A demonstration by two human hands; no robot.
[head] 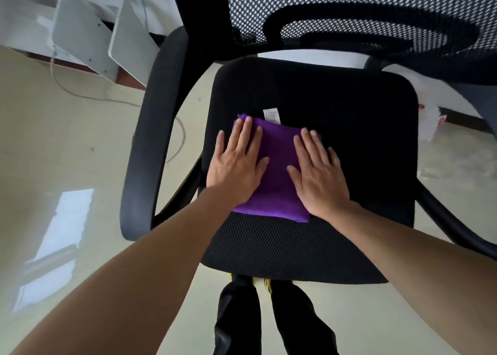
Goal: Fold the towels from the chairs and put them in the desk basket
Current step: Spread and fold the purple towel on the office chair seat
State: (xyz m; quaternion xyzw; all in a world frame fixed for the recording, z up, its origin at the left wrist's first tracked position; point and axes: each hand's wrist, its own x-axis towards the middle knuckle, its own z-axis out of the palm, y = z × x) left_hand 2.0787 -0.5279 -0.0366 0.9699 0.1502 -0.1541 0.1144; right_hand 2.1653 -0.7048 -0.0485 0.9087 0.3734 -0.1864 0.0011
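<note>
On the far left a thin white cable (80,93) trails over the pale floor, and next to it comes the black curved plastic armrest (150,128) of the office chair. The left hand (236,166) lies flat on the left half of the folded purple microfibre towel (277,172), fingers straight and spread, its grip wide and holding nothing. The towel sits in the middle of the black mesh-fabric chair seat (349,107), with a small white care label (272,116) poking out at its far edge. The right hand (318,177) presses the right half in the same way, grip wide, nothing pinched. The step looks to be flattening the fold. Press evenly, stroke outward from the middle so creases leave, and square the edges before lifting. The padded seat probably gives, so light pressure should serve. The basket is out of view.
</note>
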